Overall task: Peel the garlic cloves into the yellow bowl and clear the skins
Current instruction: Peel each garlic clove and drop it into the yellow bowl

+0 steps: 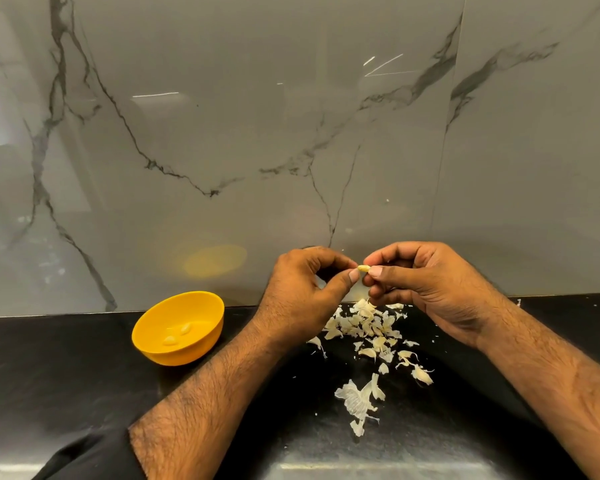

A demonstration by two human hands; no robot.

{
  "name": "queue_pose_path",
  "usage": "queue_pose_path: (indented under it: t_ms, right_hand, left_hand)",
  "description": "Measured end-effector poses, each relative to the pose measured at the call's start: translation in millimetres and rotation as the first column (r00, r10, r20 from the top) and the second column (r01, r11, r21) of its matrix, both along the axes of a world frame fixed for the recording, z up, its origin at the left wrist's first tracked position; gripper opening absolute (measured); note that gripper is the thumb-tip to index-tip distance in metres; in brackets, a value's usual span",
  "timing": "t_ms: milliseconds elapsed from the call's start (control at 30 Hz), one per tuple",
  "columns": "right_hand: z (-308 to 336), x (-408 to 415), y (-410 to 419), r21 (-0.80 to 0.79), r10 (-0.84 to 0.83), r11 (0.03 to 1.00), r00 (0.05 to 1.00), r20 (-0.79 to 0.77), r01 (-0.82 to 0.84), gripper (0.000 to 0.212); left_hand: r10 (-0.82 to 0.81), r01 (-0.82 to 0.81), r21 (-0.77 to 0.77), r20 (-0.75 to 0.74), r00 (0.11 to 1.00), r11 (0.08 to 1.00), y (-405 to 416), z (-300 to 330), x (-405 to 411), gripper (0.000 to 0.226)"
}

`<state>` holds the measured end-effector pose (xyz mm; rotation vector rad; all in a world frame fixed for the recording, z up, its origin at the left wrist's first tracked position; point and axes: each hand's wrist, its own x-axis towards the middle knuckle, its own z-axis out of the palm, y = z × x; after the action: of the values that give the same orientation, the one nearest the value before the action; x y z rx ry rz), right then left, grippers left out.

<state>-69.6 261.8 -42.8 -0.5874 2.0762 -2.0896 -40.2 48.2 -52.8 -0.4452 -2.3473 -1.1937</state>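
Head-camera view of garlic peeling at a black countertop (66, 368) backed by a grey marble-patterned wall panel (222, 133). The left hand (302, 299) and the right hand (430, 289) are meeting above the counter, both raised clear of the surface. A single pale garlic clove (362, 268) is being held between them: the left thumb and forefinger are pinching its left end, while the right thumb and forefinger are pinching its right end, the remaining fingers of both hands curling inward. Only a small part of the clove is showing between the fingertips, so whether any skin is clinging to it cannot be told.

The yellow bowl (201, 306) is sitting on the counter to the left of the left forearm, close to the wall, and is holding two peeled cloves (177, 334) lying near each other on its floor. The bowl's colour is reflecting faintly in the wall panel behind it.

A scatter of garlic skins (368, 327) is lying on the counter directly beneath and in front of the hands, densest near the wall and thinning toward the viewer, where one larger papery piece (357, 400) is lying apart. A dark sleeve (94, 455) is showing at the lower left.
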Motion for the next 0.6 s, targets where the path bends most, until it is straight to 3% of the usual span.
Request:
queue_pose_path:
  t_ms: [333,600]
  right_hand:
    - [2.0,6.5,-4.7,0.142,-0.101,0.981,0.974,-0.202,0.131,0.013]
    - [0.9,7.8,-7.1,0.087,-0.077,0.992,0.989,-0.128,0.089,0.016]
  left_hand:
    - [0.042,-0.042,-0.027,0.001,0.999,0.999,2.7,-0.6,1.0,0.008]
    - [0.064,-0.064,-0.048,-0.002,0.998,0.997,6.2,-4.6,0.4,0.010]
